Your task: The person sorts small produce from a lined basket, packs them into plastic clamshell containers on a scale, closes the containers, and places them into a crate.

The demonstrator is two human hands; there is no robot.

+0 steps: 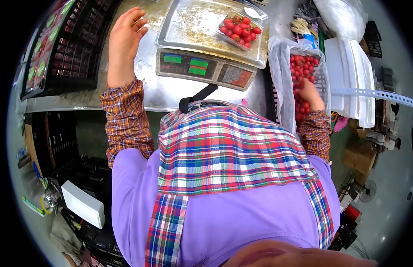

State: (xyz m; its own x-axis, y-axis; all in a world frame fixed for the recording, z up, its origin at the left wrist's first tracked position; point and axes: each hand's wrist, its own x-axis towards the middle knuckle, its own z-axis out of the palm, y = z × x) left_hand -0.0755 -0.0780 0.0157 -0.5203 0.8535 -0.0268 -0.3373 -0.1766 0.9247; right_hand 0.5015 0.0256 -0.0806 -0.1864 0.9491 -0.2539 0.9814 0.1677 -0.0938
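Note:
My left hand (127,32) is raised over the metal table, left of the weighing scale, fingers apart and holding nothing. On the scale's steel pan (188,26) sits a clear plastic punnet (235,40) filled with red cherry tomatoes (242,30), near the right side. Green digits glow on the scale's display panel (185,63). To the right, my right hand (309,94) reaches down into a lined crate (283,84) and touches the loose cherry tomatoes (302,66) there. Its fingertips are hidden, so I cannot see whether they grip any.
A black crate (77,49) with packed, green-labelled punnets stands at the left of the table (146,91). Gloves (300,26) and clear plastic bags (342,18) lie beyond the tomato crate. White foam sheets (355,84) stand to its right. Cardboard boxes (360,155) are lower right.

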